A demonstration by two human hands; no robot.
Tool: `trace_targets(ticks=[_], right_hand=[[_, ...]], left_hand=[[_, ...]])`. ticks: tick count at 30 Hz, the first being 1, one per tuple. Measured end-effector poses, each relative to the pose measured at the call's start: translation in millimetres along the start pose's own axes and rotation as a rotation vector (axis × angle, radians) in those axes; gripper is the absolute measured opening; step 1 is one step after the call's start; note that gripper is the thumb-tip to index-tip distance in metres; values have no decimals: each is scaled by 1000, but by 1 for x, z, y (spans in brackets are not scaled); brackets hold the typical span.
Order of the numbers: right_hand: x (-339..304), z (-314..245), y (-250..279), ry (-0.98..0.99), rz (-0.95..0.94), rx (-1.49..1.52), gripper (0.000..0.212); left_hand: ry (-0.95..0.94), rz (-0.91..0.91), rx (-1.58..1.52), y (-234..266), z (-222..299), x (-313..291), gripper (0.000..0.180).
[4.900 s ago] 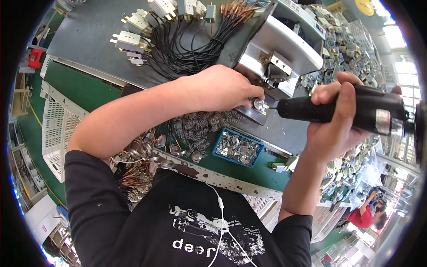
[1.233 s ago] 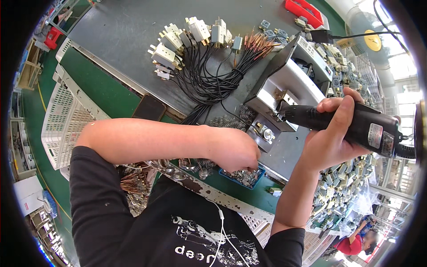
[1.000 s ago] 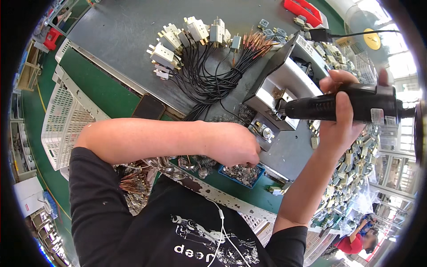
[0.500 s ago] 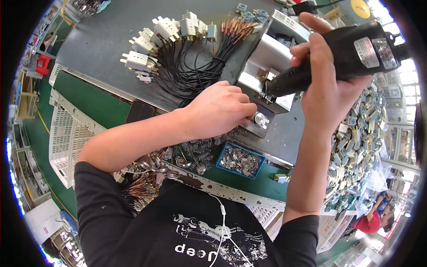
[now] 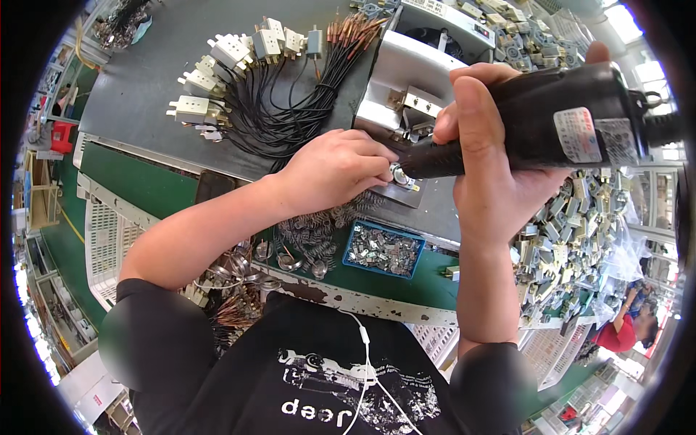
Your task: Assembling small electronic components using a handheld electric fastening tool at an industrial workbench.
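My right hand point(image 5: 500, 181) grips a black electric screwdriver point(image 5: 533, 105), held nearly level with its nose pointing left. The nose reaches a small part with a round metal piece point(image 5: 399, 174) and a pale prong, seated on a flat metal block point(image 5: 395, 194) by the bench edge. My left hand point(image 5: 337, 163) is closed at the left side of that part. Its fingertips are bunched together, and what they pinch is hidden. Just beyond the screwdriver stands a silver screw feeder point(image 5: 413, 69) with an open front.
Black cables point(image 5: 283, 119) with white plug ends lie bundled on the grey bench point(image 5: 167, 65). Nearer me are a blue tray point(image 5: 384, 250) of small metal parts and loose springs point(image 5: 308, 232). Many plug pieces point(image 5: 562, 239) are heaped at right. A co-worker in red point(image 5: 620, 333) is far right.
The screwdriver's nose has moved from the screw feeder toward me and left, down to the part on the metal block. My left hand stays beside that part. The whole view has shifted slightly.
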State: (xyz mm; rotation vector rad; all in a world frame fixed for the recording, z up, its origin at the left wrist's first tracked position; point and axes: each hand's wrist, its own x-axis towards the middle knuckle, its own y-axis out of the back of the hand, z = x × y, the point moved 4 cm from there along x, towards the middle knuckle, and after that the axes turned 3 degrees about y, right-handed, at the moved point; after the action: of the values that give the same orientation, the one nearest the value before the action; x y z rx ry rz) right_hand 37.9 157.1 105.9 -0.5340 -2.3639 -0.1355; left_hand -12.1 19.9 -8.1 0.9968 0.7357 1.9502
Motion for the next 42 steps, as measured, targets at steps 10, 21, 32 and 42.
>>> trace_targets(ticks=[10,21,32,42], right_hand=[[-6,10,-8,-17,-38,51,97],[-3,1,-7,-37,4,75,89],[-4,-15,10,78,-23,96,72],[-7,-15,2,33,-59,103,76]], left_hand=[[-6,40,16,0,-1,-1,9],[-10,20,4,1,1,0,12],[68,-58,10,0,3,0,21],[23,-31,100,-1,6,-2,18]])
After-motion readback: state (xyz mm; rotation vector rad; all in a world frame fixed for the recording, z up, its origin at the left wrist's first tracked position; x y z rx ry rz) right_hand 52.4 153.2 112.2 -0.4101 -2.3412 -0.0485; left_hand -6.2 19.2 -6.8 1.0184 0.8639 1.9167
